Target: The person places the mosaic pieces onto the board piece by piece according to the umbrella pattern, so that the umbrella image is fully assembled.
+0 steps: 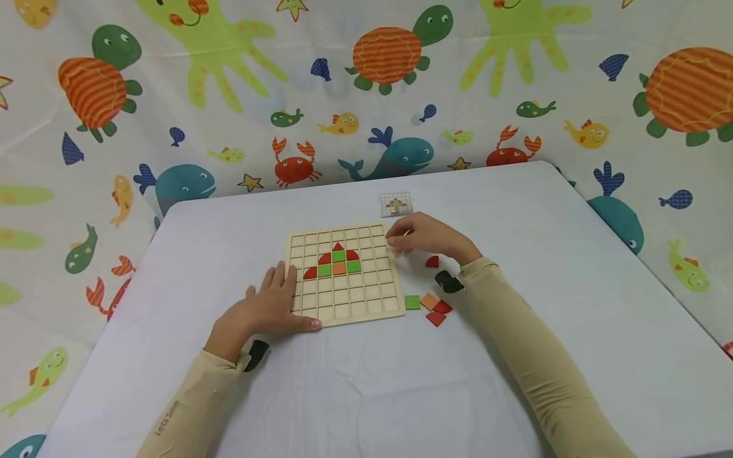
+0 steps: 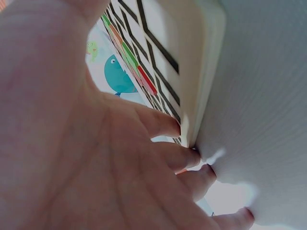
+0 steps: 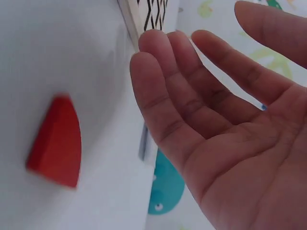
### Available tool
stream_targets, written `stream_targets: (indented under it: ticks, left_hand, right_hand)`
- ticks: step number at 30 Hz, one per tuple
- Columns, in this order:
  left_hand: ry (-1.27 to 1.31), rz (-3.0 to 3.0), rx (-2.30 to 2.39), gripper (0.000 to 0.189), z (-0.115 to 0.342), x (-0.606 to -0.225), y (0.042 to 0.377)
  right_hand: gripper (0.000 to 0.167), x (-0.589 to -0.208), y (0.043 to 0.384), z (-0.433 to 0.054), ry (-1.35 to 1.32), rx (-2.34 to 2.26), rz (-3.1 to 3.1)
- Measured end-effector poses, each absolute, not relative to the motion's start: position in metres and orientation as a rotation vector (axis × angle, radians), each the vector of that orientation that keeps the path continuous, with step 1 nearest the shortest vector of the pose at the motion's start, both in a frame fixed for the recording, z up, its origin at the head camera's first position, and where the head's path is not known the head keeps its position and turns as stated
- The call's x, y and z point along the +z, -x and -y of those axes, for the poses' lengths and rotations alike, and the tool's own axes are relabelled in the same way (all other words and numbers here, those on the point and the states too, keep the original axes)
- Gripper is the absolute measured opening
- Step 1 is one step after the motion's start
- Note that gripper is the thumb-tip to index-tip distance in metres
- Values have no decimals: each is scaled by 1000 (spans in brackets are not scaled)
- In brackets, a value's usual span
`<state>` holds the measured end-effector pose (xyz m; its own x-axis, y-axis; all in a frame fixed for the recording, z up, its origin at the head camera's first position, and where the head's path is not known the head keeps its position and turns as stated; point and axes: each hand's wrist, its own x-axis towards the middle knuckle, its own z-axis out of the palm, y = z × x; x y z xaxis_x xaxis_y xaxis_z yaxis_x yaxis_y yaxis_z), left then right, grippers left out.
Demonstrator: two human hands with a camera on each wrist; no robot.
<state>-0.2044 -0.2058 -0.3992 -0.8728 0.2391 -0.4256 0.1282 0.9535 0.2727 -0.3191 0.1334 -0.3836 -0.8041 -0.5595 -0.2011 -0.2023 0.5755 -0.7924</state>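
A wooden grid board (image 1: pixel 372 299) lies on the white-covered table. On it, a red triangle (image 1: pixel 338 246) tops a group of green squares, red rounded pieces and an orange square (image 1: pixel 340 268). My left hand (image 1: pixel 269 308) rests at the board's near left corner, fingers along the left edge and thumb at the front edge. Beside the board's far right edge is my right hand (image 1: pixel 420 234), its fingers slightly bent; the right wrist view shows nothing held, the thumb apart from the fingers. A loose red quarter-round piece (image 3: pixel 57 143) lies below it.
Right of the board lie a green square (image 1: pixel 412 302), an orange square (image 1: pixel 429 301) and several red pieces (image 1: pixel 436 318). A small picture card (image 1: pixel 396 205) showing a coloured pattern on a grid lies behind the board. A sea-animal curtain (image 1: pixel 321 76) hangs behind the table.
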Motion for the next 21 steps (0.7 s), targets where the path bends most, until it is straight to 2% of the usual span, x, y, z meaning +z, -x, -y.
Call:
stream_targets:
  ticks: [15, 21]
  left_hand:
    - [-269, -2635, 338, 138, 206, -398, 204]
    - [-264, -2631, 340, 137, 205, -398, 204]
  right_hand:
    - [33, -385, 329, -186, 536, -709, -2398]
    - [33, -387, 328, -186, 493, -642, -2390]
